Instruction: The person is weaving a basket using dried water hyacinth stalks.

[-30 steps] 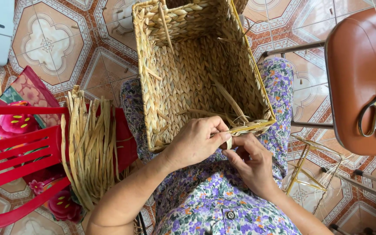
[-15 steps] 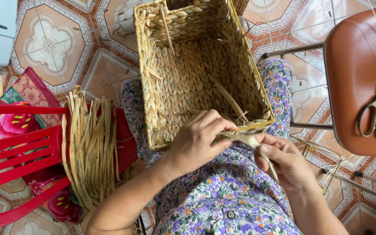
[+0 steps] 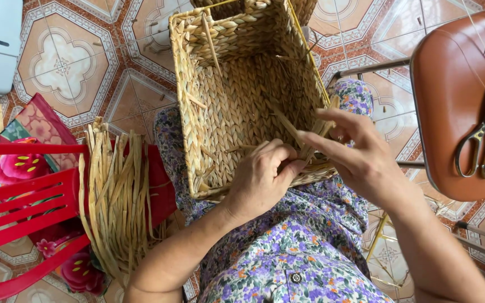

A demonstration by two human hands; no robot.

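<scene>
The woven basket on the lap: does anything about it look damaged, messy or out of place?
Nothing looks broken. The basket has loose strand ends poking out of its inner walls and rim, so it looks unfinished rather than damaged. The left hand and right hand grip strands at the near rim. Scissors lie on the brown chair.

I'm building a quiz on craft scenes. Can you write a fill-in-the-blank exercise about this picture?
1. The rectangular woven straw basket rests on the person's ____.
2. The metal scissors lie on a ____ chair seat.
3. The bundle of loose straw strands lies over a ____ plastic chair.

Missing words: lap; brown; red
</scene>
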